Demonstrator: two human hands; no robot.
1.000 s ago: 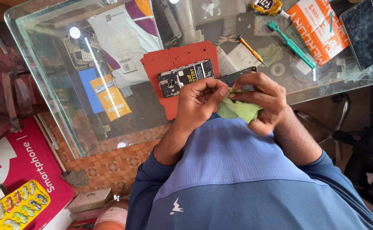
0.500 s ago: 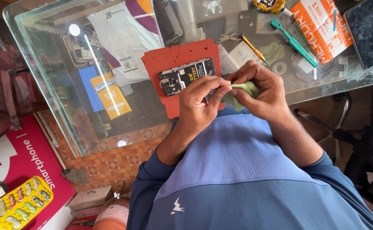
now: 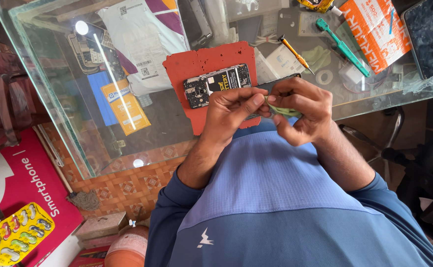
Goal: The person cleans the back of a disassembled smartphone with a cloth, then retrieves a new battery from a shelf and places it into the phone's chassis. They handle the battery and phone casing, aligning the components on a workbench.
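Both hands meet just above the near edge of the glass bench, working a small wad of pale green cloth between them. The left hand pinches one end of the cloth between thumb and forefinger, its fingers closed on the fabric; the right hand curls around the other end, fingers folded over it so that most of the wad is hidden in the palm. Held this way, close to the chest and clear of the bench, the soft, crumpled cloth seems to be getting twisted or folded into a tighter shape, though what lies inside it, if anything, cannot be seen. Just beyond the knuckles lies an opened smartphone, back cover off, with its dark circuit board and flat black battery exposed, resting on a ragged-edged red mat that likely keeps it from sliding on the slick glass. Further back, well apart from the hands, lie a slim yellow-handled screwdriver, a teal plastic brush-like tool, a small roll of tape and a dark glossy phone.
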